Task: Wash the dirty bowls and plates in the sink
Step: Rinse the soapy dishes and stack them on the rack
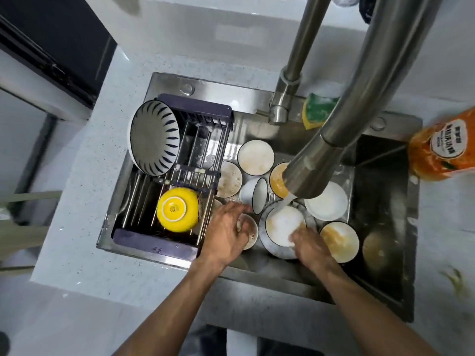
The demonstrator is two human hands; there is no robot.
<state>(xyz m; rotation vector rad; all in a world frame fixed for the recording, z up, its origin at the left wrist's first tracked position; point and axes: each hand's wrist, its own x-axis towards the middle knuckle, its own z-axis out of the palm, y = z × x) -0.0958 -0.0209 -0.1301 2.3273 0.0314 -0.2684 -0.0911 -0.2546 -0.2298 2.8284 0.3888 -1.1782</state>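
Note:
The steel sink (pixel 383 255) holds several dirty white bowls and plates. Water from the tap (pixel 305 181) runs into a foamy white bowl (pixel 281 222) that sits on a speckled plate (pixel 267 242). My right hand (pixel 308 245) grips that bowl's near rim. My left hand (pixel 226 232) rests over a small brown-stained bowl (pixel 250 233), fingers spread across its edge. Other stained bowls lie behind (pixel 255 156) and to the right (pixel 339 240). A yellow bowl (pixel 177 213) lies upside down in the drying rack (pixel 198 140), where a blue-striped bowl (pixel 154 137) leans.
A green and yellow sponge (pixel 317 113) lies on the sink's back ledge beside the tap base. An orange detergent bottle (pixel 442 147) stands on the counter at the right. White counter (pixel 77 201) surrounds the sink; a dark cabinet is at the upper left.

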